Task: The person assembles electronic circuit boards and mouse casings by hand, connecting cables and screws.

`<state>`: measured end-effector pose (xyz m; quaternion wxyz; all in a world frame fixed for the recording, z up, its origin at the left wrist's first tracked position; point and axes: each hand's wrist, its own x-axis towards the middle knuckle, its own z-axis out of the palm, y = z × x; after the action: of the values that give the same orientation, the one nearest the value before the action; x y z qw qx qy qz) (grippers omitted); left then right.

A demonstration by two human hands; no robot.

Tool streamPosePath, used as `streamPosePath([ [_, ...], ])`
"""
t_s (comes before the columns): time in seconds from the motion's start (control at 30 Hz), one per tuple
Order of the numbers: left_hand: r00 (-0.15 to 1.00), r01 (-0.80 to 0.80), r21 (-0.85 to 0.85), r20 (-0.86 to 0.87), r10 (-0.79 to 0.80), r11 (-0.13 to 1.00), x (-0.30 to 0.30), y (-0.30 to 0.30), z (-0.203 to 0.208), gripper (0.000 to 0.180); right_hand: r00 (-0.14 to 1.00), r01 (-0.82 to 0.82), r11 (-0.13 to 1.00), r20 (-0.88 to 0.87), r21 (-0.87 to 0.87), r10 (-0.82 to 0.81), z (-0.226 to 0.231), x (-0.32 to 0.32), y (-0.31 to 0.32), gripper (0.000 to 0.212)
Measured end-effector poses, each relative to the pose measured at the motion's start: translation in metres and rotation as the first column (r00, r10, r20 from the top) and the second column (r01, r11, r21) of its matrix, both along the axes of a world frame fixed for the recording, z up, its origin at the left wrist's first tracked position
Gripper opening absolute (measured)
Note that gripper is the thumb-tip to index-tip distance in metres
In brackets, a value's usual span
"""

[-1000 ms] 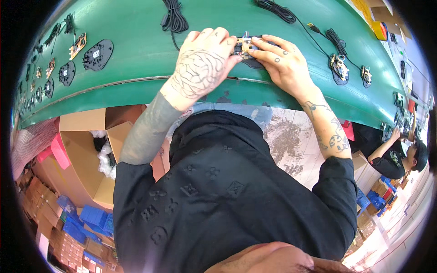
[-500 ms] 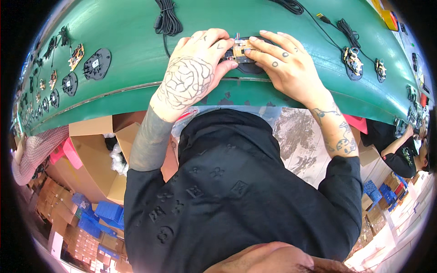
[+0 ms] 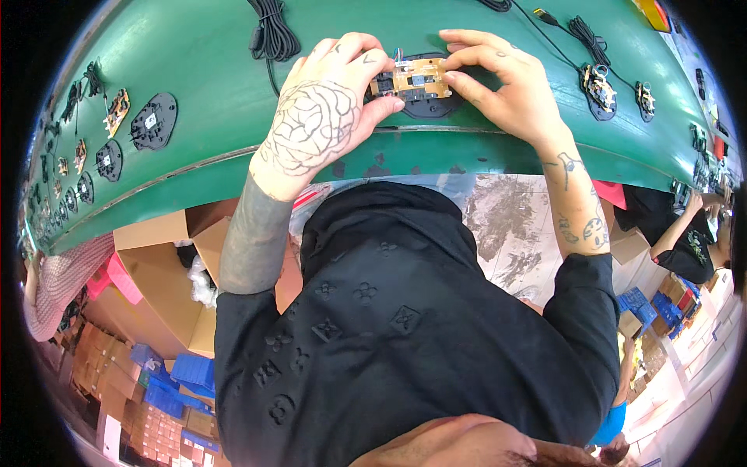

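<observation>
A tan circuit board (image 3: 426,70) with a small dark chip lies over a black mouse base (image 3: 429,107) near the table's front edge. Thin coloured wires rise from a white plug at its top edge. My left hand (image 3: 331,101) grips the board's left end, thumb at the lower edge and index finger at the upper. At the right end, the thumb and index fingertip of my right hand (image 3: 506,86) close on the board's edge, while its other fingers are raised. A coiled black cable (image 3: 274,35) lies behind my left hand.
On the green table (image 3: 210,78), a black mouse base (image 3: 153,121) and several boards and bases lie to the left. To the right is a base with a board (image 3: 597,92) and cable. An open carton (image 3: 159,272) stands below left; a co-worker (image 3: 677,233) is at right.
My right hand's fingers have lifted off the top of the board and shifted right to its edge, uncovering the chip. My left hand keeps its hold. The whole view has shifted slightly.
</observation>
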<state>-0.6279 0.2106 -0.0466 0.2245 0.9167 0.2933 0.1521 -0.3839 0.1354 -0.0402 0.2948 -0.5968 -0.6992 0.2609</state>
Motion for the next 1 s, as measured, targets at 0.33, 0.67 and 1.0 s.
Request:
streamPosePath([
  [0.33,0.999,0.015,0.016,0.031,-0.015,1.000,0.000,0.002,-0.004,0.039,0.858,-0.315,0.949,0.430,0.006,0.282,0.021,-0.007,0.021,0.012],
  [0.67,0.998,0.016,0.031,0.056,-0.018,0.999,0.002,0.001,-0.006,0.039,0.840,-0.313,0.950,0.475,0.024,0.264,0.020,-0.011,0.016,0.013],
  [1.0,0.999,-0.002,0.010,0.038,0.002,1.000,0.002,-0.001,-0.006,0.039,0.936,-0.210,0.977,0.295,0.026,0.193,0.006,-0.006,0.009,0.014],
])
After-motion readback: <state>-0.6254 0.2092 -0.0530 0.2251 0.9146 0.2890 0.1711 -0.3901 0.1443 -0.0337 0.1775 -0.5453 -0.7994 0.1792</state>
